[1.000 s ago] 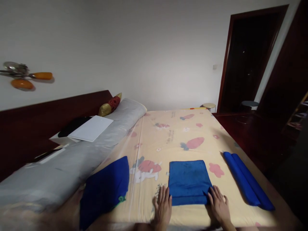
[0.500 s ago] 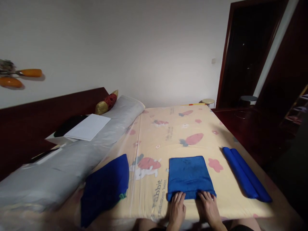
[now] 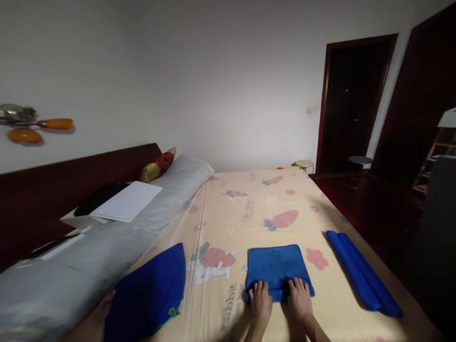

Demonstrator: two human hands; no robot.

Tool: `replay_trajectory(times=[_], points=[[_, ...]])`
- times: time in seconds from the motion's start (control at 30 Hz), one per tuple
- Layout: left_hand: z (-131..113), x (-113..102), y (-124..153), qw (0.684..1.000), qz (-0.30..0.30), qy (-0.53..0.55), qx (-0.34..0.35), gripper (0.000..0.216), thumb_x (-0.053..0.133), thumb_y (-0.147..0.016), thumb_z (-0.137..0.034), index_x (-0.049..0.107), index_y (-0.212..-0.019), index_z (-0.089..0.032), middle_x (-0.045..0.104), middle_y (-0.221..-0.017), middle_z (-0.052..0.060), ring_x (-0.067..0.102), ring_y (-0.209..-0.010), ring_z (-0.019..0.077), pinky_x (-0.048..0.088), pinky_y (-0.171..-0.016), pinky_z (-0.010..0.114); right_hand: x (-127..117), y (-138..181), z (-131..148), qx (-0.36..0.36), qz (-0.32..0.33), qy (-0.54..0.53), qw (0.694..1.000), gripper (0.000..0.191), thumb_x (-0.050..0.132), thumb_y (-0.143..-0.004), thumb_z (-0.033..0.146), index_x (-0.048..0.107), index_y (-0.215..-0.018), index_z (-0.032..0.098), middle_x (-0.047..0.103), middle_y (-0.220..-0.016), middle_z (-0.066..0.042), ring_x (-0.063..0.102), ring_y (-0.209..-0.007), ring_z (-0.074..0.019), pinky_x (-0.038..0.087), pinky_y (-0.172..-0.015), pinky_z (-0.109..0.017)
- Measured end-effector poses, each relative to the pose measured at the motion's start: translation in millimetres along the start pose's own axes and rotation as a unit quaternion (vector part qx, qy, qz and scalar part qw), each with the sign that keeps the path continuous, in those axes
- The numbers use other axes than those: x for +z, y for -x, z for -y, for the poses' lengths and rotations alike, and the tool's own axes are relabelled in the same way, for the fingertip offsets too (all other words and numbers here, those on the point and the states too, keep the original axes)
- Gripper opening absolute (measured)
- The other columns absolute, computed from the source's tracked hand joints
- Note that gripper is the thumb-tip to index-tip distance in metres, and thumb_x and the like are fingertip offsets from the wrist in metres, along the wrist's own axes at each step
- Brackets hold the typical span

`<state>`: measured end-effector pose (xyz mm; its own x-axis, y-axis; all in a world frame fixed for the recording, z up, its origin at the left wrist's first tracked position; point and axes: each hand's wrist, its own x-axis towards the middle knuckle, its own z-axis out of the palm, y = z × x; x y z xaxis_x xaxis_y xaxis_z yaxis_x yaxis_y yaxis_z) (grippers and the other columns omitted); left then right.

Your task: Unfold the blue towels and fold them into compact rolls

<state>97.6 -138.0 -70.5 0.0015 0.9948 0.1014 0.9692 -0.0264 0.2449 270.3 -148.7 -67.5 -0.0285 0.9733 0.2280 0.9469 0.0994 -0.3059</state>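
A folded blue towel point(image 3: 276, 265) lies on the yellow carrot-print bedsheet point(image 3: 249, 213), right in front of me. My left hand point(image 3: 260, 300) and my right hand point(image 3: 300, 297) sit side by side on the towel's near edge. The fingers of both hands curl over that edge, which is bunched up into a low roll under them.
Two rolled blue towels point(image 3: 359, 270) lie along the bed's right edge. A folded dark blue cloth point(image 3: 149, 289) sits to the left. A grey plastic-covered bolster point(image 3: 107, 247) with a white sheet point(image 3: 124, 202) runs along the headboard. Dark doorway point(image 3: 351, 104) and stools stand beyond.
Both hands came in from the towel's sides to its near edge and pushed it away from me. The towel now looks shorter, with its near edge rolled up.
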Motion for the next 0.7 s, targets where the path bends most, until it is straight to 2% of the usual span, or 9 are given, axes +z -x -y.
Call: replay_trajectory(times=[0.1, 0.2, 0.3, 0.4, 0.47, 0.57, 0.63, 0.7], points=[[13.6, 11.5, 9.5, 0.997, -0.076, 0.002, 0.011, 0.038, 0.049, -0.084, -0.016, 0.064, -0.118, -0.023, 0.064, -0.124, 0.006, 0.054, -0.119, 0.0242, 0.038, -0.105, 0.042, 5.1, 9.5, -2.9, -0.018, -0.01, -0.011, 1.0, 0.042, 0.043, -0.079, 0.012, 0.064, -0.113, 0.022, 0.067, -0.116, -0.008, 0.057, -0.109, -0.0252, 0.034, -0.102, -0.041], [18.0, 26.6, 18.4, 0.986, -0.149, 0.023, 0.071, 0.039, 0.042, -0.087, -0.014, 0.065, -0.116, -0.027, 0.068, -0.118, 0.0, 0.058, -0.114, 0.0201, 0.043, -0.103, 0.037, 14.0, 18.5, -0.3, -0.094, -0.028, -0.059, 0.993, 0.041, 0.042, -0.084, 0.016, 0.062, -0.118, 0.025, 0.067, -0.12, -0.004, 0.057, -0.112, -0.0208, 0.036, -0.103, -0.037], [10.0, 34.6, 22.7, 0.973, -0.151, 0.034, 0.173, 0.043, 0.034, -0.091, -0.016, 0.059, -0.125, -0.027, 0.066, -0.124, -0.001, 0.057, -0.117, 0.0164, 0.046, -0.101, 0.033, 19.5, 19.7, 3.6, -0.174, -0.037, -0.106, 0.978, 0.041, 0.041, -0.09, 0.023, 0.056, -0.128, 0.023, 0.063, -0.128, -0.004, 0.055, -0.119, -0.0193, 0.036, -0.106, -0.037], [11.8, 28.9, 23.2, 0.963, -0.125, 0.017, 0.236, 0.046, 0.035, -0.094, -0.022, 0.044, -0.139, -0.029, 0.056, -0.137, -0.003, 0.05, -0.126, 0.014, 0.041, -0.107, 0.033, 19.1, 17.1, -8.5, -0.17, -0.019, -0.096, 0.981, 0.041, 0.037, -0.095, 0.034, 0.052, -0.132, 0.025, 0.059, -0.133, -0.003, 0.051, -0.125, -0.0201, 0.03, -0.111, -0.042], [27.5, 20.1, 22.5, 0.969, -0.11, -0.009, 0.22, 0.047, 0.036, -0.095, -0.024, 0.037, -0.142, -0.031, 0.05, -0.142, -0.003, 0.046, -0.13, 0.0144, 0.039, -0.108, 0.034, 19.0, 17.2, -28.5, -0.122, -0.022, -0.073, 0.99, 0.042, 0.036, -0.096, 0.039, 0.051, -0.133, 0.025, 0.057, -0.136, -0.004, 0.048, -0.128, -0.0219, 0.027, -0.113, -0.046], [60.8, 9.3, 22.2, 0.985, -0.104, -0.049, 0.126, 0.047, 0.035, -0.094, -0.024, 0.038, -0.141, -0.031, 0.046, -0.145, -0.001, 0.045, -0.131, 0.0184, 0.039, -0.107, 0.04, 23.4, 20.9, -58.5, -0.05, -0.037, -0.041, 0.997, 0.046, 0.037, -0.095, 0.045, 0.05, -0.135, 0.025, 0.052, -0.139, -0.004, 0.045, -0.131, -0.0246, 0.028, -0.112, -0.05], [73.1, 8.5, 22.6, 0.988, -0.119, -0.066, 0.067, 0.048, 0.035, -0.093, -0.024, 0.037, -0.141, -0.033, 0.044, -0.146, 0.0, 0.041, -0.134, 0.0227, 0.034, -0.108, 0.049, 28.4, 23.2, -64.3, -0.02, -0.045, -0.029, 0.998, 0.046, 0.037, -0.094, 0.043, 0.05, -0.135, 0.025, 0.049, -0.142, -0.005, 0.043, -0.133, -0.0262, 0.028, -0.111, -0.052], [68.9, 14.0, 22.9, 0.986, -0.146, -0.069, 0.037, 0.052, 0.036, -0.091, -0.02, 0.036, -0.141, -0.034, 0.041, -0.148, 0.0, 0.036, -0.137, 0.026, 0.029, -0.11, 0.056, 32.4, 22.9, -53.5, -0.019, -0.042, -0.033, 0.998, 0.046, 0.037, -0.093, 0.037, 0.049, -0.136, 0.024, 0.044, -0.145, -0.007, 0.04, -0.135, -0.027, 0.029, -0.11, -0.051]])
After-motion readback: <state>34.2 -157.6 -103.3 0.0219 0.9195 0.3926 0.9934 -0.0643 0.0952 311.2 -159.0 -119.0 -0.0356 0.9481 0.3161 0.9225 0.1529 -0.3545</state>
